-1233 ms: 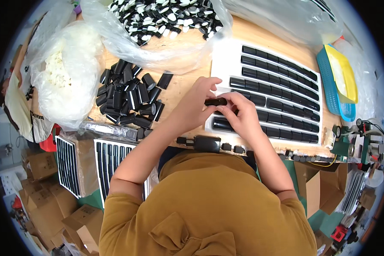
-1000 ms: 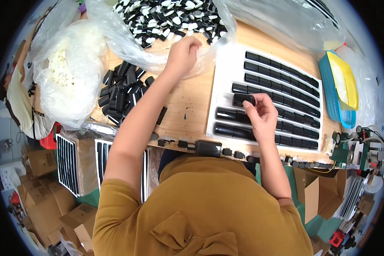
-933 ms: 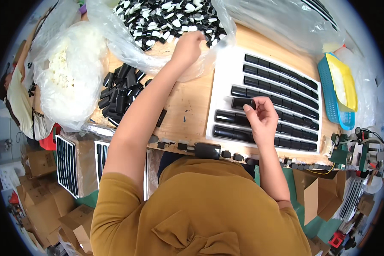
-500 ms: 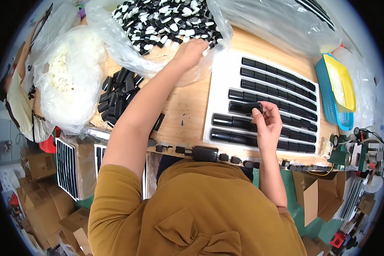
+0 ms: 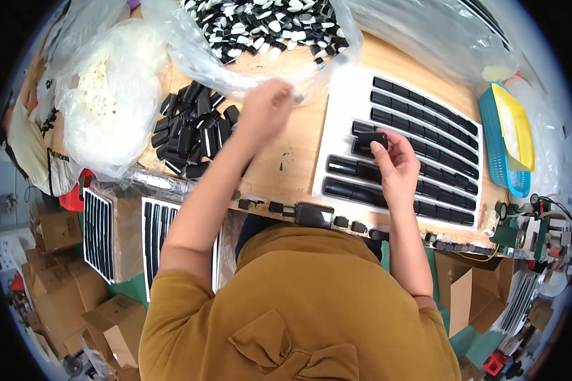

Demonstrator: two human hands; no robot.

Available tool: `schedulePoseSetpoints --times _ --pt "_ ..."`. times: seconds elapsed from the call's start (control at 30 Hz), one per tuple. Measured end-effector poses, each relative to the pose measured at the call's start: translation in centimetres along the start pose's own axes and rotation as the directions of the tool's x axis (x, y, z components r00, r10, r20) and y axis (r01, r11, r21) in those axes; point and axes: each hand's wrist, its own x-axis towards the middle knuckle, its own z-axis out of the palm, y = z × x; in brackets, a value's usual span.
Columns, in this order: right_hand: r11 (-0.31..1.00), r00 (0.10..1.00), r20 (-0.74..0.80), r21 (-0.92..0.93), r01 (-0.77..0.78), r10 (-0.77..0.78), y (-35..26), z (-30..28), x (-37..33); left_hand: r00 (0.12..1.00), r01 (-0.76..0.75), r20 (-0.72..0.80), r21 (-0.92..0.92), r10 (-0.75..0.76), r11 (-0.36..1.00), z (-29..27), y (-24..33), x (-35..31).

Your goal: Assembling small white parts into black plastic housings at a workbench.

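A heap of black pieces (image 5: 194, 133) lies at the near edge's left end; mid-surface (image 5: 299, 149), a blurred left hand (image 5: 267, 111) hovers, grip indiscernible; toward the right edge, a dark tube (image 5: 366, 142) is pinched in the right hand (image 5: 397, 155) over a white board (image 5: 342, 108).

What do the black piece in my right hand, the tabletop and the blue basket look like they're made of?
Black piece: probably hard plastic, glossy, from its smooth, light-catching surface; coated metal is possible. Tabletop: seemingly wood, smooth, from its warm tan colour; perhaps laminate. Blue basket: likely moulded plastic, fairly matte, given its perforated walls.
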Motion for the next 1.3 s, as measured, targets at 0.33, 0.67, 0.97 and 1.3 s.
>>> schedulePoseSetpoints --times 0.33,0.67,0.97,1.3 --pt "0.723 0.753 0.552 -0.345 0.598 -0.359 0.0 6.8 1.8 0.997 -0.071 0.034 0.014 0.071 0.997 2.7 -2.7 -9.5" --pt "0.656 0.678 0.645 -0.345 0.671 -0.353 0.4 7.9 2.2 0.997 -0.057 0.061 0.045 0.054 0.997 2.4 -2.9 -9.7" --pt "0.649 0.663 0.661 -0.339 0.681 -0.351 0.9 8.3 1.8 0.996 0.067 0.065 -0.107 -0.061 0.992 2.2 -2.5 -9.8" --pt "0.559 0.593 0.751 -0.37 0.742 -0.291 0.6 8.6 2.5 0.999 0.034 0.005 -0.06 -0.034 0.998 2.0 -1.5 -9.5"
